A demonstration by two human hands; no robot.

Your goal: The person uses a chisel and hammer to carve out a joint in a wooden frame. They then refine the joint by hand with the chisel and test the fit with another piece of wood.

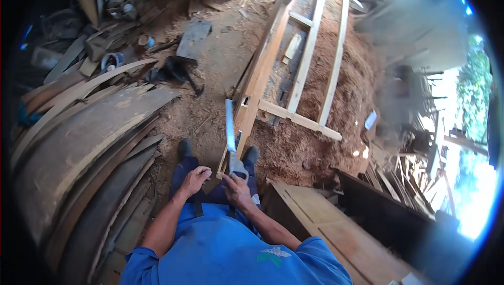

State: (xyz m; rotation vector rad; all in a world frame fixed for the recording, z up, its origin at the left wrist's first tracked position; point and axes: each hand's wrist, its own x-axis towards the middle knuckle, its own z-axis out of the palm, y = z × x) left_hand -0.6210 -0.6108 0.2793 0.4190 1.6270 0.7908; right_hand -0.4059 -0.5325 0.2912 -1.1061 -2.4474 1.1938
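Note:
My right hand (239, 190) grips the dark handle of a handsaw (230, 130), in front of my body. The saw's bright blade points away from me, above the near end of a long wooden beam (269, 56). Whether its teeth touch the wood I cannot tell. My left hand (196, 180) is a little to the left of the beam's end, apart from the saw. Its fingers are curled closed, and anything inside them is hidden. The beam forms one side of a frame of pale wooden bars (306, 64) stretching away from me.
Curved boards and slabs (94, 148) are stacked at the left. A dark metal piece (194, 40) lies on the dusty ground beyond them. Reddish sawdust (299, 151) is heaped under and beside the frame. A wooden cabinet-like box (315, 206) stands close at my right, before scrap wood (401, 182).

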